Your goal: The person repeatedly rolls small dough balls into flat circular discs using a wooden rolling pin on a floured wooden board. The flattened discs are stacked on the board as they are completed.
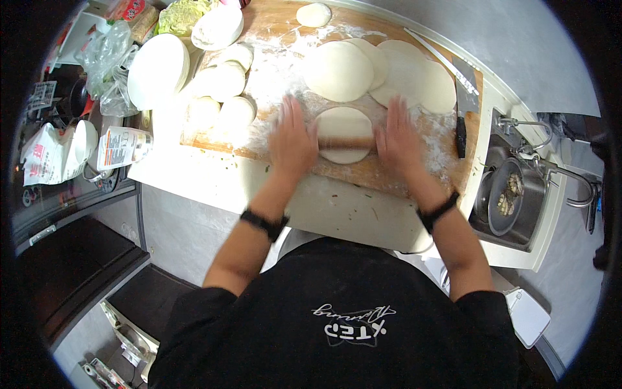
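Note:
A wooden rolling pin (346,142), blurred by motion, lies across a round sheet of dough (344,119) on the floured wooden board (388,180). At its left end is my left hand (294,138), at its right end my right hand (399,136); both are flat, fingers pointing away from me, and the contact under the palms is hidden. Beyond them lie large rolled dough rounds (340,71), partly overlapping. Several smaller dough pieces (237,112) rest at the board's left. Another small piece (313,15) sits at the far edge.
A knife (460,136) and a white strip (440,59) lie along the board's right side. Further right, a sink (527,233) holds a pan (505,197) with food. White plates (159,72), a white bowl (217,28), cabbage (182,18) and plastic bags (104,61) stand at the left.

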`<state>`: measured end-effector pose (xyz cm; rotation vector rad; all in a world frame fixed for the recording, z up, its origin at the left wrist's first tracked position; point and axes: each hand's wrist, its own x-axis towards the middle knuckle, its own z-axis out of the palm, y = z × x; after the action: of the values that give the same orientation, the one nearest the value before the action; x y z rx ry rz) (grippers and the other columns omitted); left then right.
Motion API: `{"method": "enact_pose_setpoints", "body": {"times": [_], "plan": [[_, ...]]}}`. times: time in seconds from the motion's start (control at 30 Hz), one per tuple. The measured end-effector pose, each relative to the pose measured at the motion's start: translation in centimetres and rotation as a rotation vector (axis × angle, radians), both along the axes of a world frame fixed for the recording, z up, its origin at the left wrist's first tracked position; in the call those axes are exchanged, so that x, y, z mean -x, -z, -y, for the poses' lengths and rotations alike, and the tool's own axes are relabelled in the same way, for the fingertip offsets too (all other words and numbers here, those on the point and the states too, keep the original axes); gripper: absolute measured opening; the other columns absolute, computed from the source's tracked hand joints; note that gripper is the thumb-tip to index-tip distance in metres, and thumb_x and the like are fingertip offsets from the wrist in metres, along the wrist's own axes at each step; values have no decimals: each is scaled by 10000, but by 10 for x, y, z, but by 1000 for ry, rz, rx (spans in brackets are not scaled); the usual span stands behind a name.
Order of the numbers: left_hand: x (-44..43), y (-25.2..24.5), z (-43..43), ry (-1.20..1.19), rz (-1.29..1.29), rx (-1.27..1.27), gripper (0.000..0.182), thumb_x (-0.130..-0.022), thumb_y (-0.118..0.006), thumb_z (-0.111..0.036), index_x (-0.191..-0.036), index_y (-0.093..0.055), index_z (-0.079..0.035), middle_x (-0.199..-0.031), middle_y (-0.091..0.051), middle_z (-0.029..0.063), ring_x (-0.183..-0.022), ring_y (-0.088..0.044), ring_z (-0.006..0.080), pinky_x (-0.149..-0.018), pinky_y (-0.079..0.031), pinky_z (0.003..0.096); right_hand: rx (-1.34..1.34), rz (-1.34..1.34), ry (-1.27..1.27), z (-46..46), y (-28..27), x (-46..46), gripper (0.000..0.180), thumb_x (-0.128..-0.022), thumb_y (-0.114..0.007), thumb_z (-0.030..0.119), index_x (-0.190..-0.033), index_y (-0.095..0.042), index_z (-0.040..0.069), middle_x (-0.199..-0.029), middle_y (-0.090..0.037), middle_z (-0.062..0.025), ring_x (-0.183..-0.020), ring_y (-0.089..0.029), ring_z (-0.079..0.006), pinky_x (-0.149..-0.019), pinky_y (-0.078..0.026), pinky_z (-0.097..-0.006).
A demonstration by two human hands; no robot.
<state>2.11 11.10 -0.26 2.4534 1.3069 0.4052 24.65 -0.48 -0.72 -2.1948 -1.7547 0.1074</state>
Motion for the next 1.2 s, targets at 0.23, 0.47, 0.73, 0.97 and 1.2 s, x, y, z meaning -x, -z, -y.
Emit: {"method": "enact_pose_setpoints", "body": {"times": [0.23, 0.47, 0.73, 0.97, 1.2], "plan": [[34, -1, 40, 133, -121, -79, 608, -979, -473, -329, -1488, -354, -19, -1555, -311, 226, -1432, -293, 417, -1152, -229, 574, 147, 99, -129, 44, -4, 22, 705, -941, -549, 337, -1487, -297, -29, -1545, -260, -297, -1427, -267, -468, -1157, -238, -581], [-6, -1, -22, 105, -49, -174, 572, -980, -474, -392, -1466, -416, -95, -1536, -366, 201, -1414, -344, 390, -1122, -253, 603, -25, 80, 63, -25, 2, -3, 678, -970, -517, 352, -1497, -285, -6, -1564, -243, -267, -1431, -272, -451, -1153, -241, -587], [55, -8, 70, 207, 42, -125, 320, -863, -625, -173, -1182, -621, -153, -1130, -589, 50, -1105, -547, 273, -1063, -324, 603, 100, 48, 2, 67, -12, 41, 466, -941, -558, 291, -1383, -525, 146, -1473, -407, -188, -1383, -349, -422, -1147, -244, -542], [48, -10, 70, 254, 133, -252, 287, -852, -603, -120, -1132, -646, -166, -1028, -601, 6, -989, -588, 217, -1058, -359, 552, -49, -301, 65, 16, -24, 35, 179, -828, -721, 258, -942, -749, 123, -928, -651, -80, -936, -624, -313, -816, -473, -453], [48, -14, 82, 214, 158, -251, 274, -843, -619, -126, -1110, -651, -179, -1007, -596, 0, -980, -590, 206, -1057, -362, 534, 97, -435, 150, 2, -21, 39, 146, -815, -713, 222, -892, -739, 100, -910, -664, -120, -867, -654, -323, -748, -515, -438]]}}
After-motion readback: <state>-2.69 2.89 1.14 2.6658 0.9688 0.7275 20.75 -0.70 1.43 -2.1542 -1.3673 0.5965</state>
